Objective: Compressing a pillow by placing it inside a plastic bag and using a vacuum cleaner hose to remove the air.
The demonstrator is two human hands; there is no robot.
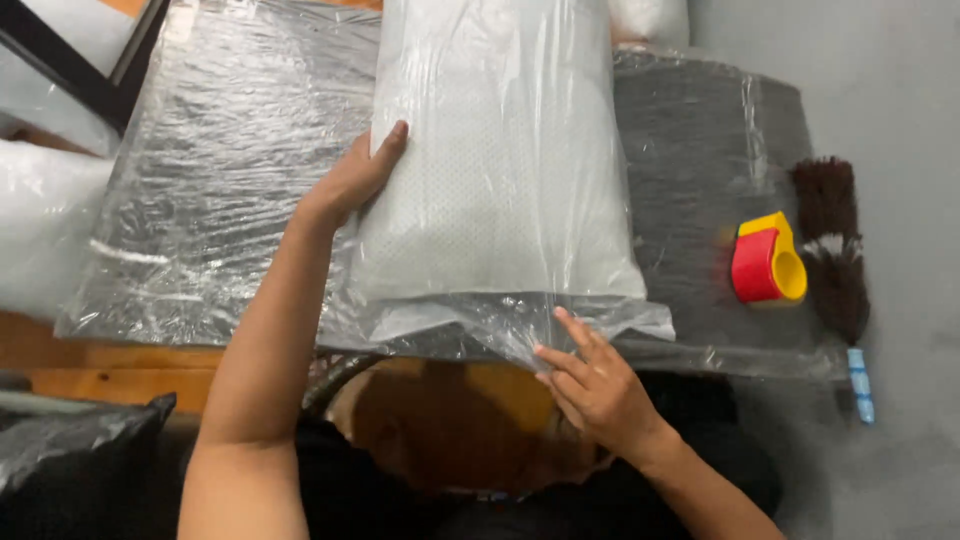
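Note:
A white pillow in a clear plastic bag (500,170) lies lengthwise on a grey surface wrapped in plastic film (220,200). My left hand (350,180) rests flat against the pillow's left side, fingers pointing up. My right hand (595,385) pinches the loose open end of the bag (520,325) at the near edge, below the pillow.
A red and yellow tape dispenser (765,262) sits on the grey surface to the right. A dark brown brush with a blue handle (835,260) lies on the grey floor beside it. More white bagged items (40,230) are at the left, a black bag (70,440) at the lower left.

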